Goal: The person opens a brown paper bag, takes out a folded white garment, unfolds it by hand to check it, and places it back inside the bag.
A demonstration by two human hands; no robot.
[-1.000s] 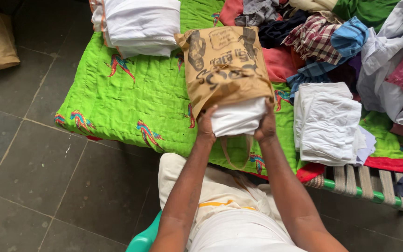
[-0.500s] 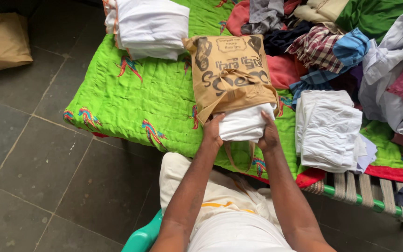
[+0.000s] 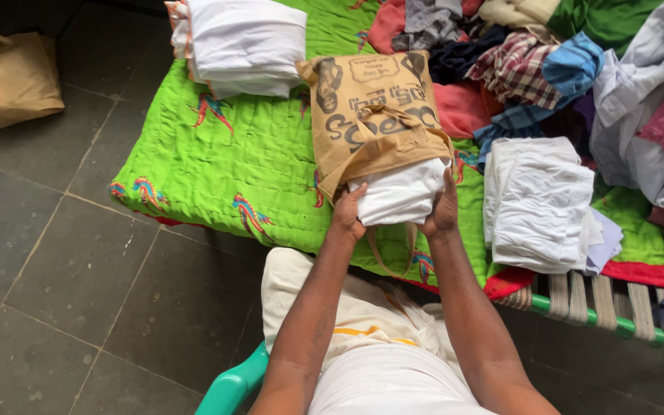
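Observation:
A brown printed cloth bag (image 3: 370, 115) lies on a bright green quilt (image 3: 232, 161), its mouth toward me. A folded white cloth (image 3: 397, 196) sticks partly out of that mouth. My left hand (image 3: 346, 215) grips the cloth's left side at the bag's edge. My right hand (image 3: 443, 209) presses on its right side. Both hands hold the white bundle between them. One bag handle (image 3: 390, 253) hangs down below the cloth.
A folded white stack (image 3: 244, 42) sits at the quilt's far end, another white pile (image 3: 539, 200) to the right. Mixed coloured clothes (image 3: 578, 69) are heaped at back right. A tan bag (image 3: 5, 77) rests on the grey tiled floor. I sit on a green chair (image 3: 232, 388).
Both hands stay clamped on the white cloth at the bag's mouth. The cloth has slid slightly deeper into the bag, and the view has shifted a little.

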